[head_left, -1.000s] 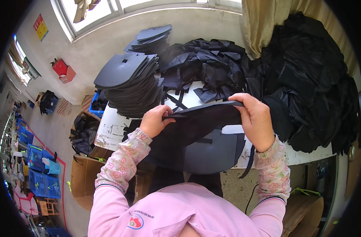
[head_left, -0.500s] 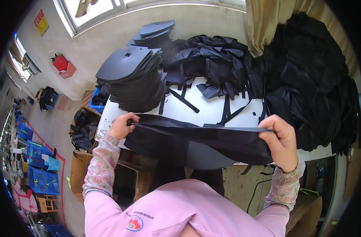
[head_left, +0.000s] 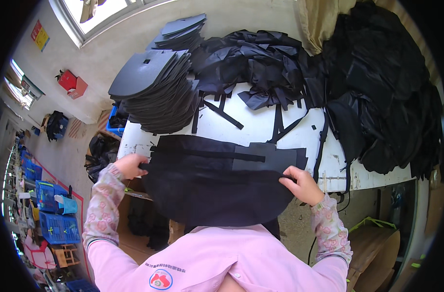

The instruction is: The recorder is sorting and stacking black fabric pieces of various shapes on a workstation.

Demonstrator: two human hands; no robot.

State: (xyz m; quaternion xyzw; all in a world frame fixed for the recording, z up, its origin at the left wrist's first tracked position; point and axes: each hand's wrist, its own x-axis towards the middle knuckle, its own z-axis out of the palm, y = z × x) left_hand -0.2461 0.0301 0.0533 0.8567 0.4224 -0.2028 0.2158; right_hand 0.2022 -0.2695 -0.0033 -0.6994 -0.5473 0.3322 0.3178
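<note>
The work surface is a white bench [head_left: 256, 121], scuffed and marked along its near edge, crossing the middle of the frame against a pale wall [head_left: 134, 41]. A window [head_left: 98, 17] occupies the upper left, and a tan curtain [head_left: 315, 29] hangs at upper right. A red box [head_left: 73, 83] is mounted on the wall at left; blue plastic crates [head_left: 59, 228] stand on the grey floor [head_left: 78, 160] at lower left.

Materials: a tall stack of thin, smooth dark-grey panels [head_left: 146, 78] with curved edges, the top one bearing a small rectangular cut-out, stands left of centre. A heap of creased black fabric [head_left: 261, 58] sits at upper centre; a larger, matte black pile [head_left: 382, 87] fills the right. Flat black straps [head_left: 224, 115] trail across the bench.

The black fabric piece [head_left: 217, 194] is at frame centre, between the hands, its upper part over the bench's near edge and its broad, rounded lower part reaching toward the pink shirt [head_left: 202, 253]. The left hand [head_left: 131, 166] is closed on its left end. The right hand [head_left: 302, 185] pinches its right side between thumb and fingers.
</note>
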